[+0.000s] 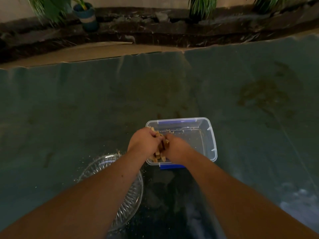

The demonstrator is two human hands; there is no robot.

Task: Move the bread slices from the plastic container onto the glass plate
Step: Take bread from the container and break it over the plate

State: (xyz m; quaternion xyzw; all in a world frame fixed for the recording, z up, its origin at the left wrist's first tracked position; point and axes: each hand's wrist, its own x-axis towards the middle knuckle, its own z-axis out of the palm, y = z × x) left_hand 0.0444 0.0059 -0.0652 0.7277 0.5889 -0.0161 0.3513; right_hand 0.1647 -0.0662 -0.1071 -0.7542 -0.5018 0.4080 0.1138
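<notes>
A clear plastic container (209, 135) with blue clips stands on the grey-green table cover. In its left end a stack of bread slices (159, 156) stands on edge, pressed between my two hands. My left hand (143, 144) grips the stack from the left and my right hand (176, 149) from the right, both inside the container. The right half of the container holds only crumbs. A ribbed glass plate (133, 195) lies just to the near left of the container, partly hidden under my left forearm, with no bread visible on it.
Crumbs are scattered on the cover around the plate. The grey-green cover (86, 109) spreads wide to the left, right and far side. Beyond its far edge runs a dark stone ledge (155, 26) with a potted plant (87, 16) and more foliage.
</notes>
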